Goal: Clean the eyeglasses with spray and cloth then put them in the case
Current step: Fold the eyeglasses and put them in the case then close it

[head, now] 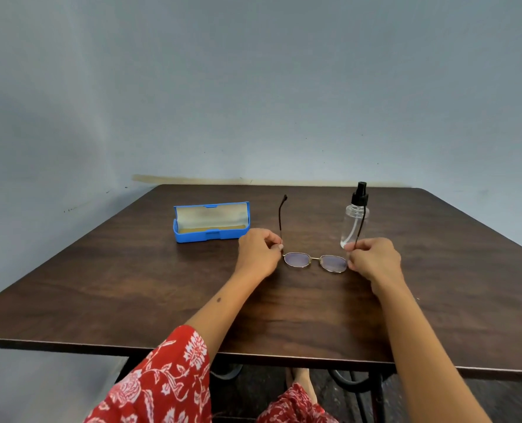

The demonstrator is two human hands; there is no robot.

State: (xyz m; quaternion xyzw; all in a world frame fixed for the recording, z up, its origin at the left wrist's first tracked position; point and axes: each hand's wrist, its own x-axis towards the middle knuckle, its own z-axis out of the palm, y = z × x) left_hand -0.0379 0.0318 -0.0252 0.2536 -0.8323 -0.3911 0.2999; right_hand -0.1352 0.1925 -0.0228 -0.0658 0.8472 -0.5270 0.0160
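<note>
— So, head view: where are the eyeglasses [314, 261]?
— Low over the dark wooden bench [131, 288], near its middle, temples unfolded and pointing away. Left hand [258, 253] pinching the left hinge, right hand [372, 259] pinching the right one; each grip closed on the frame.
— And the rest?
— Open blue case [211, 222] standing back left. Clear spray bottle [355, 219] upright just behind the right hand. Red floral sleeve [168, 377] at the bottom.

Plain domestic room, likely a home. Dark wood-grain table [131, 288] on curved black metal legs [348, 380], pushed against a bare pale blue-grey painted wall [253, 87] with scuffs. Seated person wears a red floral garment [162, 383].
</note>
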